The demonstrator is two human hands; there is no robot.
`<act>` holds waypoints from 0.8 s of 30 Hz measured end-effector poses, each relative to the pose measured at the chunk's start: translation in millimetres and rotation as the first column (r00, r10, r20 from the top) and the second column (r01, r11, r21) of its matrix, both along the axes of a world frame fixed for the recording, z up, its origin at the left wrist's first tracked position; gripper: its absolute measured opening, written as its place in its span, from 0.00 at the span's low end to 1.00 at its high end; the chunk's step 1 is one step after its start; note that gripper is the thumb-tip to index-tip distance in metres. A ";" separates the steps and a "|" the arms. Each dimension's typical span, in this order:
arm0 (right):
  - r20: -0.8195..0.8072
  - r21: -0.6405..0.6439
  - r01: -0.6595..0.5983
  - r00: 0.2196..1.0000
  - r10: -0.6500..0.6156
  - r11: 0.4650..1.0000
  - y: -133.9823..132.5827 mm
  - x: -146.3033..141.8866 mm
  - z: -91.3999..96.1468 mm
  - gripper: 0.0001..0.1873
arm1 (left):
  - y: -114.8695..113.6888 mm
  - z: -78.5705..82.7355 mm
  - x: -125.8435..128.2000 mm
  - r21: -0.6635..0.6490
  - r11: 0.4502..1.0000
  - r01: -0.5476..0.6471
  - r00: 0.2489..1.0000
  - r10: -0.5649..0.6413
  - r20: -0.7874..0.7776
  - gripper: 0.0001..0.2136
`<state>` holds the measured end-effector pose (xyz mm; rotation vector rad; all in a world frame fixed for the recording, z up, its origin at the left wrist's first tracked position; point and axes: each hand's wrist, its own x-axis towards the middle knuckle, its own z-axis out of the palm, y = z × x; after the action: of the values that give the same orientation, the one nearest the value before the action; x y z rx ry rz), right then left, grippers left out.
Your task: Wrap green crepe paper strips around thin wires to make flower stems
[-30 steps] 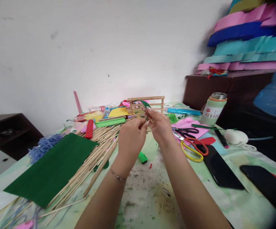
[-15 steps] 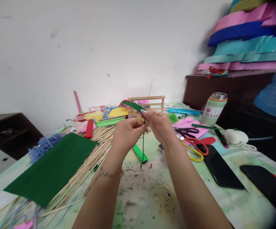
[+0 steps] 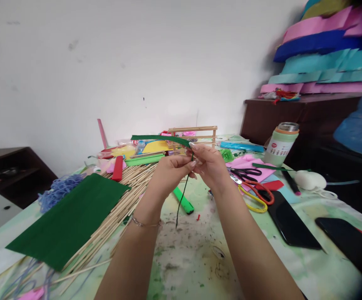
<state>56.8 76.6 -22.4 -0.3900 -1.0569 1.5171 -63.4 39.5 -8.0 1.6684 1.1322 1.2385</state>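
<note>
Both hands meet above the table's middle. My left hand (image 3: 168, 175) pinches a thin dark green stem (image 3: 181, 200) that hangs down toward the table. My right hand (image 3: 210, 164) pinches the top of the same stem, where a long strip of dark green paper (image 3: 160, 138) sticks out to the left. Below the hands lies a bright green marker (image 3: 184, 201). Behind them stands a small frame of wooden sticks (image 3: 196, 135).
A dark green paper sheet (image 3: 68, 218) lies over a heap of wooden sticks (image 3: 118, 204) at left. Scissors (image 3: 251, 189), two phones (image 3: 289, 223), a flask (image 3: 279, 143) and pink paper (image 3: 246, 160) sit at right. Coloured paper is stacked on a dark cabinet (image 3: 296, 112).
The green strip has unrolled and now reaches out far to the left. The stem hangs lower below my hands. Both hands have stayed in about the same place.
</note>
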 end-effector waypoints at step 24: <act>-0.030 0.060 0.396 0.918 -0.395 0.916 3.0 -20.0 -9.0 0.14 | -0.2 -12.0 8.3 0.286 0.916 -0.280 0.933 0.329 -0.142 0.08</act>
<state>36.8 79.6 -31.4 -0.5109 -0.9439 1.1193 -55.1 39.3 -20.1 1.8865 1.4401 1.5047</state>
